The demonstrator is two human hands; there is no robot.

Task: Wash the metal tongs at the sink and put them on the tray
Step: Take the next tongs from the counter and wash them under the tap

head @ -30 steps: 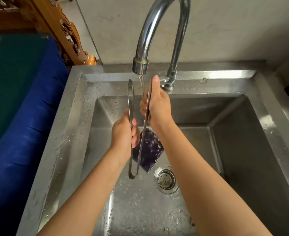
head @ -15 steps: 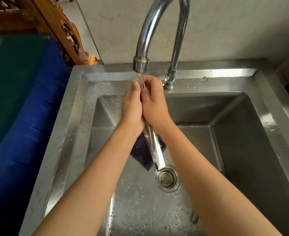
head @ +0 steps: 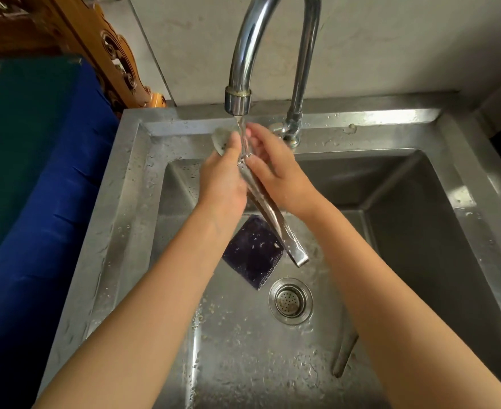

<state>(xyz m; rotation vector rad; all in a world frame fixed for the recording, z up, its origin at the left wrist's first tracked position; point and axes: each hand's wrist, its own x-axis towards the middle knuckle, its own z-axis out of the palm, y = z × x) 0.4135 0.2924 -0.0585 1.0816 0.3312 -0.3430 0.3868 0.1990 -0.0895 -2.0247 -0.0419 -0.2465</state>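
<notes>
The metal tongs (head: 275,222) slant down to the right over the steel sink (head: 119,219), their hinge end near the drain and their tips up under the running faucet (head: 238,98). My left hand (head: 224,178) grips the upper part, with one spoon-shaped tip showing above its fingers. My right hand (head: 275,169) presses against the tongs from the right side, fingers spread under the thin stream of water. No tray is in view.
A dark purple scrub pad (head: 252,255) lies on the sink floor beside the drain strainer (head: 290,301). Another metal utensil (head: 345,352) lies in the basin under my right forearm. A blue cushion (head: 36,202) and a carved wooden frame (head: 110,51) are left of the sink.
The tongs went from held upright and spread apart to squeezed together and slanted under the stream. Both hands came together at the tips, and the hinge end swung right toward the drain.
</notes>
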